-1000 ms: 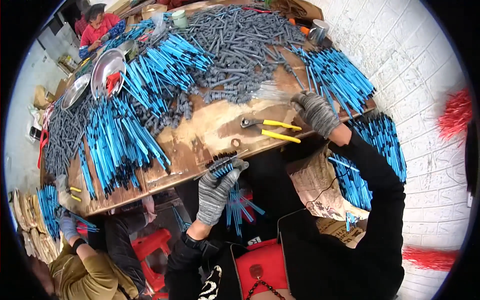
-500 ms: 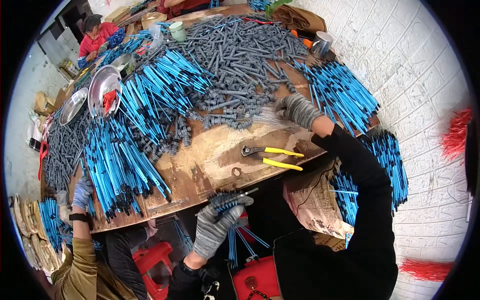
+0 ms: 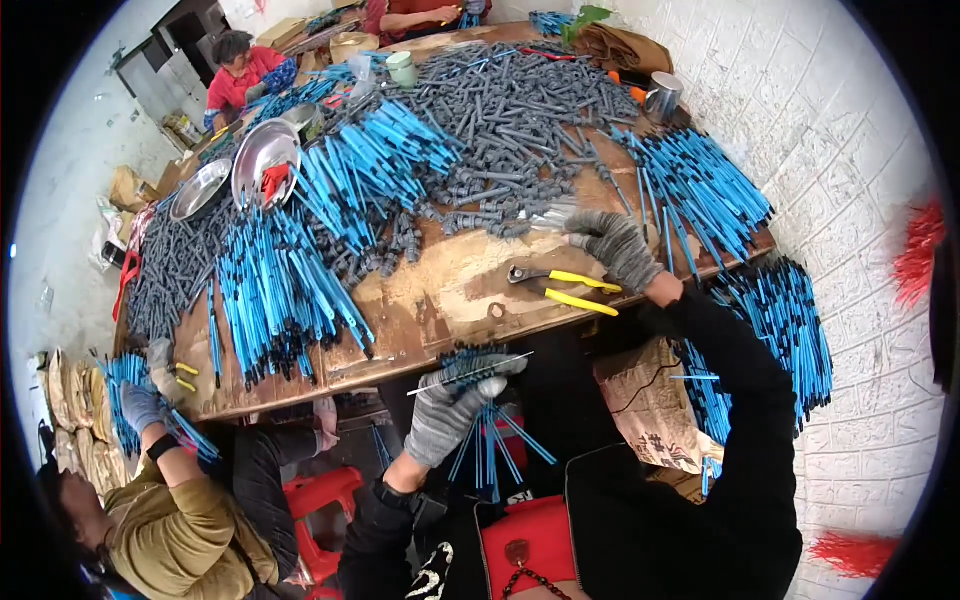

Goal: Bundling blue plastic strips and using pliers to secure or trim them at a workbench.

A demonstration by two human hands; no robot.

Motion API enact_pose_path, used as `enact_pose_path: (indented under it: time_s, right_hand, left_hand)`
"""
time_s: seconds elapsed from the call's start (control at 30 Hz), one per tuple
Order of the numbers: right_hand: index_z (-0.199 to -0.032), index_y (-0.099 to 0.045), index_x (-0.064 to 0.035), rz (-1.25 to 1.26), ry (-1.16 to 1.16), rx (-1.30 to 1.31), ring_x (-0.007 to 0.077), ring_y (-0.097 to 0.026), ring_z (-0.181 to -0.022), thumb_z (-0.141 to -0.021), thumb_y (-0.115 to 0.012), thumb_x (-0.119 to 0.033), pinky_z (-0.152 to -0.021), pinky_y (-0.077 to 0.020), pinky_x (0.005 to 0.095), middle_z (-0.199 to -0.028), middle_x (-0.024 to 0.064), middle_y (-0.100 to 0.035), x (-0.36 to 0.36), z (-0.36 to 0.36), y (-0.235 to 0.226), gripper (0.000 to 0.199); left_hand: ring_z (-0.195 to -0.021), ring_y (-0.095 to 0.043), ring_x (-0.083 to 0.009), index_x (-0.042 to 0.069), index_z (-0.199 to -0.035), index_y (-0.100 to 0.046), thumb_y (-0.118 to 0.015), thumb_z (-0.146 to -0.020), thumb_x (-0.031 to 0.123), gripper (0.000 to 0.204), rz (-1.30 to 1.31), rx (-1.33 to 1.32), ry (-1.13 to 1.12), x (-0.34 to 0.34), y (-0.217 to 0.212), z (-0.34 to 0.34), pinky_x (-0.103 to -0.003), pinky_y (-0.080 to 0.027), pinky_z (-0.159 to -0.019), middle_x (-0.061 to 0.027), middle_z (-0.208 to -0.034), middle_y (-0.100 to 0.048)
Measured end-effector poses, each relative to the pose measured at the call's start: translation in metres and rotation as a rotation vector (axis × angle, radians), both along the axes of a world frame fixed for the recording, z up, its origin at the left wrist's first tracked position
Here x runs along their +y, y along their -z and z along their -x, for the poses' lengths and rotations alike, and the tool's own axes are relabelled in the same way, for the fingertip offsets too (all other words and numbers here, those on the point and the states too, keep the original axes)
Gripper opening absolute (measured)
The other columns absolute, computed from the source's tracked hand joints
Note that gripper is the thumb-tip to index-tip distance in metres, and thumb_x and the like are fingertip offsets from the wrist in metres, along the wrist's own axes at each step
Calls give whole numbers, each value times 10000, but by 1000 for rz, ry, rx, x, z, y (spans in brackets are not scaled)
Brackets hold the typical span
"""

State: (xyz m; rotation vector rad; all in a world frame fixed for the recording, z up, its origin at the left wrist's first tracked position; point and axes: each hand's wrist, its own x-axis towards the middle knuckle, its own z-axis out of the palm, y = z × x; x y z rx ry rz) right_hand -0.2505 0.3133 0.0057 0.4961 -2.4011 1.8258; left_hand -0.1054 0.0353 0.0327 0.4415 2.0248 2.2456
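Head view: left hand (image 3: 447, 410) grips blue rods (image 3: 489, 438) by the table's (image 3: 455, 272) near edge.
Right hand (image 3: 617, 248) by thin wires (image 3: 553, 216), near-right corner; can't tell its grip.

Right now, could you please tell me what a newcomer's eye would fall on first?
Probably the sprawling heap of grey parts across the table, flanked by bright blue sticks on both sides. Yellow-handled pliers stand out at the near edge, beside the gloved right hand.

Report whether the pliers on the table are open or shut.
Open: the pliers lie on the table with their two yellow handles spread apart, bare wood showing between. The jaws are too small to judge.
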Motion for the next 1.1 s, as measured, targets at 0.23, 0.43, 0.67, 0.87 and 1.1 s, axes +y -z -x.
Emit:
enact_pose_path:
  time_s: [0.23, 0.43, 0.67, 0.87, 1.1]
  right_hand:
    - [-1018, -630, -57, -496, -168, 721, 263, -630, -747, -767, -653, -78, -662, -516, 327, -918, 112, -637, -56, -99, -95, 253]
    - [-1090, -610, -84, -559, -197, 503, 277, -633, -759, -779, -613, -70, -647, -526, 343, -960, 143, -624, -73, -114, -101, 311]
    - [-1168, -568, -109, -590, -191, 550, 290, -600, -691, -786, -609, -120, -607, -514, 367, -879, 134, -576, -81, -112, -89, 384]
    - [-1155, -566, -56, -681, -226, 770, 282, -597, -794, -769, -591, -113, -621, -511, 367, -920, 130, -577, -81, -108, -89, 391]
    - [-1145, -570, -41, -957, -152, 773, 265, -572, -856, -760, -561, -139, -683, -484, 385, -957, 103, -586, -83, -115, -100, 398]
  left_hand:
    - [-979, -582, -151, 34, -1069, -627, -601, -858, 57, 214, 28, 73, -72, -5, 14, -2, -294, -452, -878, -61, -1026, -638]
    - [-972, -592, -162, 16, -1055, -622, -618, -856, 103, 217, -139, -20, -4, -6, 17, -3, -302, -479, -842, -69, -1068, -620]
    - [-817, -566, -58, 59, -1079, -625, -625, -853, 67, 226, -166, -127, -42, -8, 24, -1, -223, -477, -739, 10, -914, -639]
    - [-964, -591, -147, 22, -1077, -612, -619, -857, 102, 233, -98, -120, -38, -10, 25, -1, -288, -476, -839, -63, -1044, -631]
    - [-828, -556, -59, 58, -1130, -603, -632, -845, 61, 287, -137, -92, -52, -3, 24, 0, -228, -472, -749, 8, -928, -635]
